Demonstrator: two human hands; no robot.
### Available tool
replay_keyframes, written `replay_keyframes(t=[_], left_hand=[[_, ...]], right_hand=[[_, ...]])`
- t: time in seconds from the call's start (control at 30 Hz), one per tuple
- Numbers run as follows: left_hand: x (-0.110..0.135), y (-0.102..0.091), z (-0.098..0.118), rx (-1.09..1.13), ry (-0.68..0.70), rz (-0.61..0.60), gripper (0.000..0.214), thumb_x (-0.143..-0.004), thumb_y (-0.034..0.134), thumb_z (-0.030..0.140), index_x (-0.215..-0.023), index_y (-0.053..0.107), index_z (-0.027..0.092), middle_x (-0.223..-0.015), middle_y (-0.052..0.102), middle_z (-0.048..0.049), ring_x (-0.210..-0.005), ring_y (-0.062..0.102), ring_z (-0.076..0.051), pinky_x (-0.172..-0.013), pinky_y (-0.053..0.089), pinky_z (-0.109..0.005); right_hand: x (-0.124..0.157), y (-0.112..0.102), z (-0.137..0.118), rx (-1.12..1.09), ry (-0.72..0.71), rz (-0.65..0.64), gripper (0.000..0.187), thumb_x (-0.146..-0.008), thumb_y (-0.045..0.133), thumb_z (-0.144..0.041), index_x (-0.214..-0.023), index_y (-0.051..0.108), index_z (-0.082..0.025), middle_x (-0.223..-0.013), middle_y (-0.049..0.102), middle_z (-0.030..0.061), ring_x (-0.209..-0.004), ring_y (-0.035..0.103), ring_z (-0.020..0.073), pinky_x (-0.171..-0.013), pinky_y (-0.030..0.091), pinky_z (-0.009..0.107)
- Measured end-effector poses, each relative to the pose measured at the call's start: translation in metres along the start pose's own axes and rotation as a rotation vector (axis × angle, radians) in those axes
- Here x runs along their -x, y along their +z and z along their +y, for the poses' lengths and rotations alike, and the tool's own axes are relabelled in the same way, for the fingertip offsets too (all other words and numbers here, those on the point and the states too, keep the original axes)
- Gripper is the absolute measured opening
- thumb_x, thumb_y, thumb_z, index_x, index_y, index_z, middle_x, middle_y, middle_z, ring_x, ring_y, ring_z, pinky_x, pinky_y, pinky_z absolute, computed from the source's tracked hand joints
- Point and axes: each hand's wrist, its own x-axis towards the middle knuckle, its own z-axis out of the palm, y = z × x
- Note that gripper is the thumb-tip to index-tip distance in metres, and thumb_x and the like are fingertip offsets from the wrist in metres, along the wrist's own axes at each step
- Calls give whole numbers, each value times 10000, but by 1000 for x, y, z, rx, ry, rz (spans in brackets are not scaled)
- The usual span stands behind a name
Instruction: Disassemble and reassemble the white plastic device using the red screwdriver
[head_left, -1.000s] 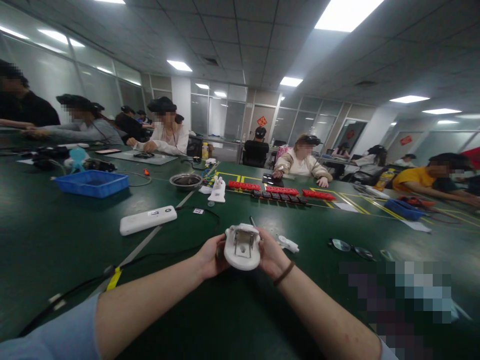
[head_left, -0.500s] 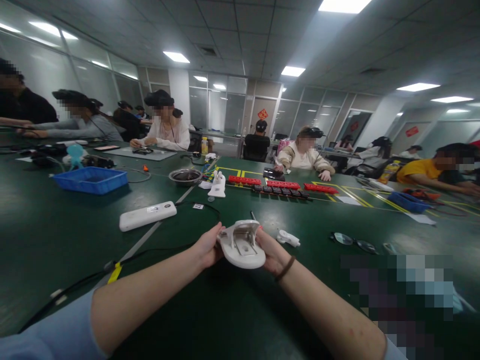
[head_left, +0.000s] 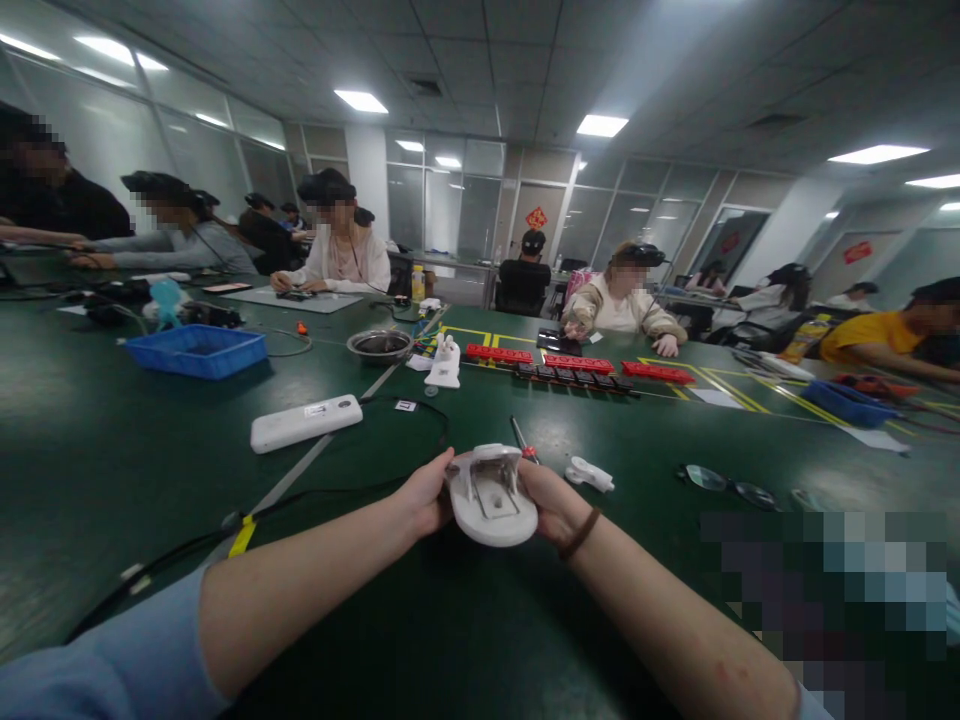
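Observation:
Both hands hold a white plastic bracket [head_left: 495, 515] with a rounded base plate and a raised hollow part at its far end. My left hand [head_left: 431, 497] grips its left side, and my right hand [head_left: 553, 502] has the right side; the fingers behind and beneath it are mostly hidden. A hole and a thin outline show in the base plate. Just beyond my right hand lies a screwdriver [head_left: 528, 452] with a red handle, partly covered by that hand. To the right of it rests a small white plastic piece [head_left: 590, 473].
A long white case [head_left: 306, 424] and black cables lie on the green table [head_left: 360, 610] at left. Farther off are a blue tray [head_left: 196, 366], a metal bowl [head_left: 379, 346], a white part [head_left: 445, 365] and red strips [head_left: 577, 364]. Glasses [head_left: 726, 486] lie right. Several people sit around.
My view has turned slightly left, so the scene sits farther right. The bracket has tipped a little, showing more of its hollow part, and the screwdriver's red handle is now more visible.

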Motion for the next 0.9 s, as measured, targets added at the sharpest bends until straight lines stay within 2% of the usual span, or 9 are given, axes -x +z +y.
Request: replay_keyframes(t=[0.1,0.2,0.33,0.43,0.57,0.7,0.8,0.9], left_hand=[[-1,1,-1,25,18,43,247,-856,378,298,-921,542,125,-785,604,-72,-696,594,-180,-726,477,-344],[1,2,0,65,28,57,224,-859,371,259,-873,544,118,-745,596,-66,-651,590,-171,-680,489,-324],[-1,-2,2,146,89,51,233,-867,355,242,-817,540,109,-727,596,-59,-624,587,-142,-646,495,-266],[-3,-7,3,185,129,56,238,-868,355,258,-816,535,109,-715,593,-57,-623,587,-144,-635,500,-264],[-2,-5,4,191,138,86,209,-861,367,223,-832,534,100,-730,591,-72,-620,585,-155,-600,504,-276],[-1,1,7,180,157,146,171,-857,366,186,-827,519,117,-704,566,-51,-580,566,-137,-546,496,-261],[-1,1,12,182,160,172,184,-868,328,157,-759,474,125,-573,470,1,-464,489,-83,-488,466,-213],[0,-1,17,184,178,123,229,-879,301,172,-694,430,130,-487,349,47,-381,384,-51,-426,406,-175]], right_hand=[[-9,-8,-7,199,-82,156,101,-848,402,-150,-925,467,-136,-645,522,-4,-535,526,108,-539,434,202],[-22,-7,-18,435,-142,227,88,-811,468,-173,-898,469,-156,-615,488,-20,-507,481,112,-498,390,208],[-36,10,-28,710,-255,267,94,-741,555,-175,-824,513,-162,-619,460,-18,-590,450,132,-604,371,243],[-41,19,-29,824,-333,277,128,-709,587,-187,-820,526,-166,-664,467,-7,-680,452,153,-686,352,261],[-44,14,-28,841,-324,269,91,-717,556,-176,-803,531,-162,-656,477,3,-670,466,161,-652,367,263],[-43,-2,-34,733,-288,265,134,-739,461,-127,-861,503,-165,-659,493,4,-600,479,145,-555,387,241],[-33,-15,-43,637,-317,291,157,-754,422,-142,-902,459,-179,-708,497,4,-604,491,130,-537,398,222],[-17,-25,-41,573,-348,317,184,-750,410,-174,-933,407,-190,-735,486,-1,-612,498,122,-536,406,211]])
